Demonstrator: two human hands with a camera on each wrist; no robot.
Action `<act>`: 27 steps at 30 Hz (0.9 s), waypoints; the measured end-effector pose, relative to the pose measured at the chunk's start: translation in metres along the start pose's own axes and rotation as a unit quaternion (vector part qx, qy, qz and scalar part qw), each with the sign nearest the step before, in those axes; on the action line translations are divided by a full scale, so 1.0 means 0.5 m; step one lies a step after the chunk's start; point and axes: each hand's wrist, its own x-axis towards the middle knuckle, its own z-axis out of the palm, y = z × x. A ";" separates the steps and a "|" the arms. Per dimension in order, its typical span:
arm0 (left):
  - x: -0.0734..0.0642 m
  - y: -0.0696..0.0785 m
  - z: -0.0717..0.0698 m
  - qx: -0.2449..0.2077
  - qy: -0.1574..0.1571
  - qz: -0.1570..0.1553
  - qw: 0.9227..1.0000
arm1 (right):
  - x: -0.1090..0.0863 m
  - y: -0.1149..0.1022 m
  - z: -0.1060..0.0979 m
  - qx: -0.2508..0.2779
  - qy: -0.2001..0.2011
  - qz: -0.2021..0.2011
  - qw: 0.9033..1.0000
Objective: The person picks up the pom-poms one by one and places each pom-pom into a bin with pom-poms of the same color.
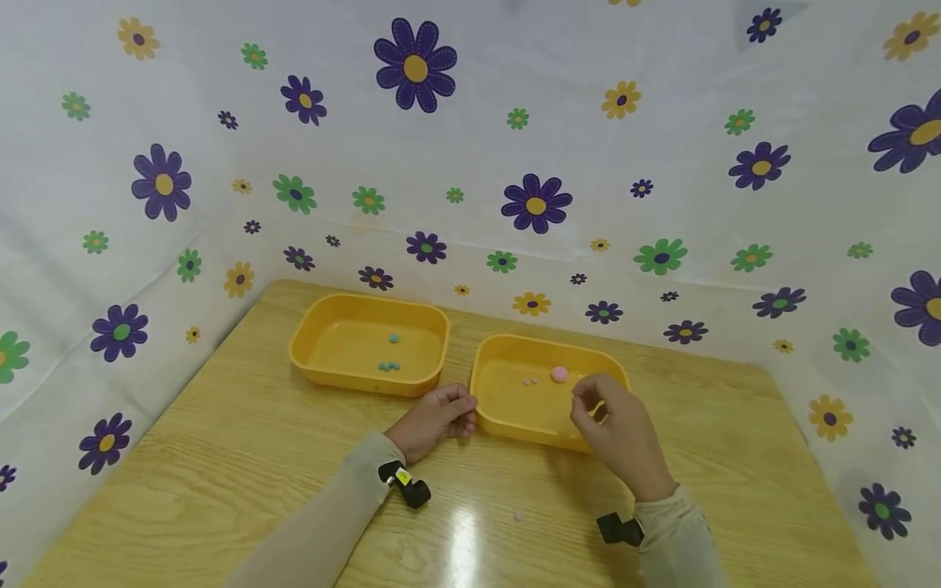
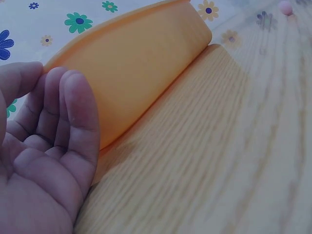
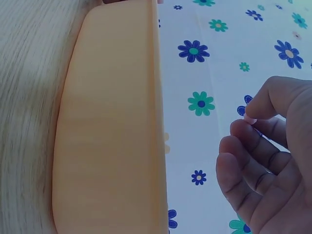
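Note:
My left hand (image 1: 435, 420) pinches the near left corner of the right-hand yellow tray (image 1: 515, 429). Its thumb and fingertips meet at the tray's rim in the left wrist view. Over the right part of that tray hovers my right hand (image 1: 621, 433), with a tiny pink ball (image 3: 250, 119) pinched between thumb and index finger. Inside the tray lie a larger pink ball (image 1: 559, 374) and small pink beads (image 1: 526, 382). One more pink bead (image 1: 518, 516) rests on the table in front, between the forearms.
Left of the right-hand tray stands a second yellow tray (image 1: 367, 385), holding several small blue beads (image 1: 385, 367) and a slightly bigger blue ball (image 1: 394, 338). Both trays sit on a wooden table (image 1: 243, 457). A flower-patterned white cloth (image 1: 470, 139) hangs behind and beside it.

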 end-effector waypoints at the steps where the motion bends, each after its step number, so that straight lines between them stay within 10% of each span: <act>1: 0.000 0.000 0.001 -0.001 -0.001 0.001 1.000 | 0.000 0.000 0.000 0.000 0.001 0.002 1.000; 9: 0.005 0.001 0.003 -0.003 -0.004 0.005 1.000 | 0.022 0.015 -0.005 -0.008 -0.022 0.030 0.999; 18: 0.005 0.000 -0.004 -0.005 0.005 0.003 1.000 | 0.133 0.036 -0.014 -0.066 -0.109 0.036 0.991; 27: 0.000 0.000 0.001 -0.008 0.008 0.000 1.000 | 0.227 0.061 0.014 -0.137 -0.295 0.064 0.943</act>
